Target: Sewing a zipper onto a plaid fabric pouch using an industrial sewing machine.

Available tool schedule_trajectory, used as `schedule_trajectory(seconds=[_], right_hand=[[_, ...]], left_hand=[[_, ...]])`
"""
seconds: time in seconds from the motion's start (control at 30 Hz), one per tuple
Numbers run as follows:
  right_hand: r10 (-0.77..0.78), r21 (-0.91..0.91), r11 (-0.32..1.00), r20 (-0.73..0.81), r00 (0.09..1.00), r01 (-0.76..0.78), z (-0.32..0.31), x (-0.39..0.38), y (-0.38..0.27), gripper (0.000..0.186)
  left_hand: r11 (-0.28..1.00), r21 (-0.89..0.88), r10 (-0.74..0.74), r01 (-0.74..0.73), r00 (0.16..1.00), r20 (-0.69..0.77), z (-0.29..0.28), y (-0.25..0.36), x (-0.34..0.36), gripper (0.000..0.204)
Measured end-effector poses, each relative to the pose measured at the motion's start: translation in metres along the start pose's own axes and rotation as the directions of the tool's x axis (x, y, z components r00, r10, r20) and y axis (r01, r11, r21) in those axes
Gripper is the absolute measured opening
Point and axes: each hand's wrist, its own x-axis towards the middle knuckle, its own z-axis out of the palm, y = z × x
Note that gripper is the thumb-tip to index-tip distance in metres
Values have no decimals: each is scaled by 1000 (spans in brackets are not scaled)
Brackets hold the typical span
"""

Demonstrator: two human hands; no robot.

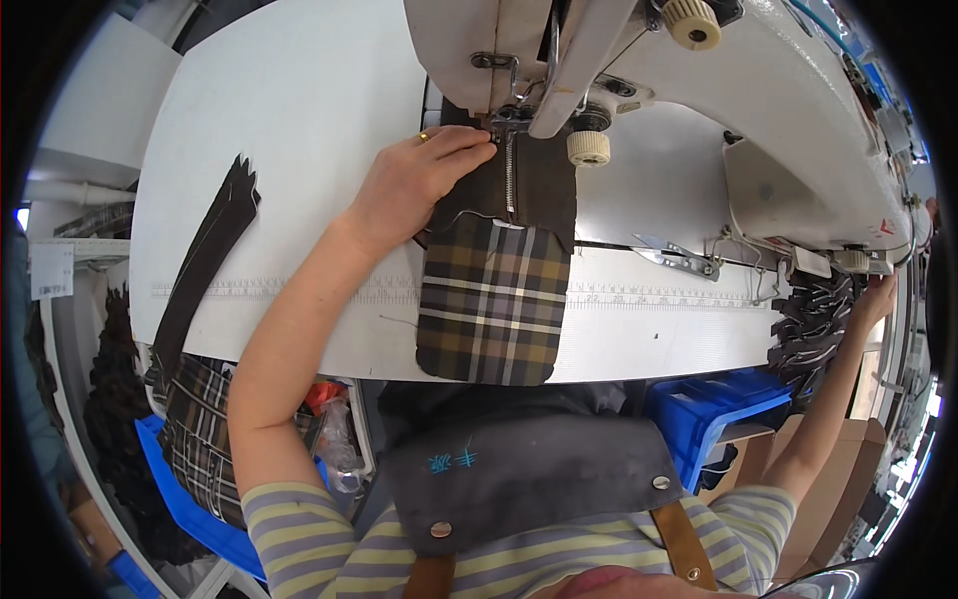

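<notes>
My left hand (417, 182) has its fingers pressed together at the dark brown fabric piece (545, 190), just left of the presser foot (512, 122) of the white sewing machine (798, 90). A metal zipper (510, 178) runs lengthwise through this fabric under the needle area. A plaid fabric panel (491, 309) in brown, black and white joins its near end and reaches the table's front edge. My right hand (878, 296) is far off to the right, at the machine's right end. Its fingers are mostly hidden there.
Thread snips (679, 258) lie right of the fabric, near a ruler strip (659, 297). Dark fabric strips (215, 235) lie at left; bundled dark pieces (810, 324) hang at right. Blue bins (714, 399) and plaid pieces (200, 424) sit below the tabletop.
</notes>
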Motion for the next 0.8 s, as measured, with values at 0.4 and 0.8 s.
schedule_trajectory(seconds=[0.4, 0.8], right_hand=[[337, 681, 665, 94, 937, -307, 15, 0, -21, 46], [337, 658, 580, 342, 877, -480, 22, 74, 5, 53]], left_hand=[[999, 46, -16, 15, 1000, 22, 2, -1, -2, 46], [977, 213, -31, 12, 996, 87, -56, 66, -74, 32]])
